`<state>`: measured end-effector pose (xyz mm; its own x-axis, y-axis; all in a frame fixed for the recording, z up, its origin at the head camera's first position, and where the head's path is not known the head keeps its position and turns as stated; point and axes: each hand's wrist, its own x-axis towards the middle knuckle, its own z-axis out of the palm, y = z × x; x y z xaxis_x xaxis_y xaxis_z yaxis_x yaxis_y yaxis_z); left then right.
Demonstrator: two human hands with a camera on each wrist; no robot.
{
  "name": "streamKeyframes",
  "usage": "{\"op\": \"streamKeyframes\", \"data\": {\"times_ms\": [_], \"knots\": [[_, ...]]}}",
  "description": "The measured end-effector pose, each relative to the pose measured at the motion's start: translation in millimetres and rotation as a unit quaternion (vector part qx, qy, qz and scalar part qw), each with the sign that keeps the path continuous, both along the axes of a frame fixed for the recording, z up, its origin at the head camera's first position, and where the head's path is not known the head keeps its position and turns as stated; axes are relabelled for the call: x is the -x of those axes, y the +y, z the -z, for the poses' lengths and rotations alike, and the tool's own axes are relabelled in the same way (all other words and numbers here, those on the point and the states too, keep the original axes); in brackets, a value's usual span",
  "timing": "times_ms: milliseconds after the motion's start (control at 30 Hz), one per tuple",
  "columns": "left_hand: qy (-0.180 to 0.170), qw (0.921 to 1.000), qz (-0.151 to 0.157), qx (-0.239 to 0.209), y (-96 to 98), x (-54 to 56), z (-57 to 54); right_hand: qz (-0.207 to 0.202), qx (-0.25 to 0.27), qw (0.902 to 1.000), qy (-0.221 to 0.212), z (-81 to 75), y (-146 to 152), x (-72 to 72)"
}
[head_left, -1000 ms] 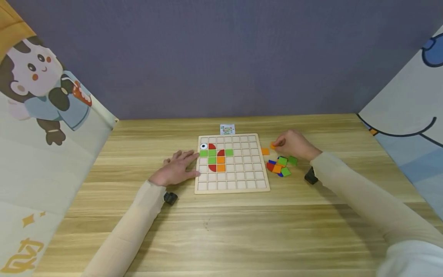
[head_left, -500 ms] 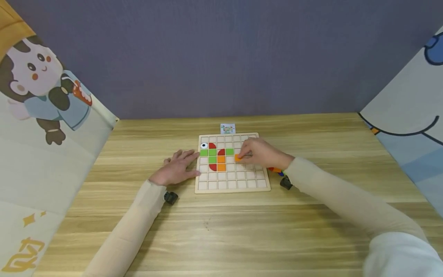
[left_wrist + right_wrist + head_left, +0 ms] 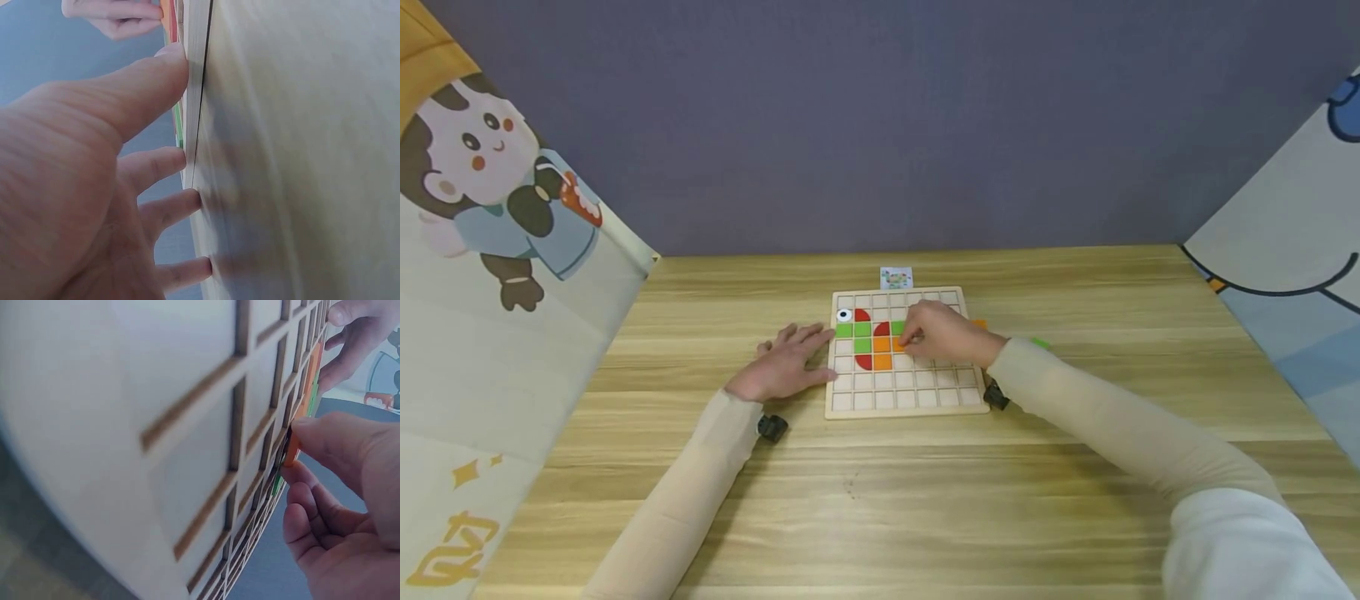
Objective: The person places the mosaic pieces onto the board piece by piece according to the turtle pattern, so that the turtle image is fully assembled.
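Observation:
My right hand [image 3: 942, 333] pinches an orange square tile [image 3: 294, 447] between thumb and fingertips over the gridded wooden board [image 3: 906, 402]. In the head view the tile sits in the cell right of another orange tile [image 3: 881, 344], just below a green tile [image 3: 897, 328] partly covered by my fingers. My left hand [image 3: 782, 362] rests at the board's left edge with fingers spread; its thumb [image 3: 153, 81] presses against the rim in the left wrist view. Toward the board's left lie a white eye tile [image 3: 844, 315], red quarter-round tiles [image 3: 864, 362] and green squares [image 3: 862, 345].
Behind the board lies a small picture card [image 3: 896, 277]. Right of the board, an orange tile [image 3: 981, 323] and a green tile [image 3: 1040, 342] show past my right arm, which hides the other loose tiles. A dark wall panel [image 3: 917, 125] stands at the table's back.
My right hand has carried the orange tile from beside the board leftward over it, down to a cell next to the other orange tile. My left hand has stayed at the board's edge.

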<state>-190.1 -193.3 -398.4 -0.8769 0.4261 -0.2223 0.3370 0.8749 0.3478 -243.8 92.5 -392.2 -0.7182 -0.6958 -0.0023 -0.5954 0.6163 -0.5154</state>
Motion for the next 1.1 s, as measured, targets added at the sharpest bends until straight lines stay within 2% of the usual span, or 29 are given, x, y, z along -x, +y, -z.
{"op": "streamKeyframes", "data": {"times_ms": [333, 533, 700, 933, 1100], "knots": [[-0.003, 1.0000, -0.003, 0.000, 1.1, 0.0, -0.8, 0.002, -0.002, 1.0000, -0.006, -2.3, 0, -2.1], [-0.002, 1.0000, 0.000, 0.004, 2.5, 1.0, -0.2, -0.006, 0.000, 0.9998, -0.018, -6.7, 12, -3.7], [-0.005, 1.0000, 0.001, 0.004, 2.0, 1.3, -1.0, 0.022, 0.008, 0.9996, -0.015, -13.4, 38, -2.1], [-0.007, 1.0000, 0.002, 0.003, 0.0, 1.3, -1.0, 0.096, -0.006, 0.9935, -0.060, -14.9, 88, 5.8], [-0.005, 1.0000, 0.005, 0.002, -0.2, 0.9, -0.5, 0.088, -0.028, 0.9949, -0.041, -6.1, 113, 10.0]]}}
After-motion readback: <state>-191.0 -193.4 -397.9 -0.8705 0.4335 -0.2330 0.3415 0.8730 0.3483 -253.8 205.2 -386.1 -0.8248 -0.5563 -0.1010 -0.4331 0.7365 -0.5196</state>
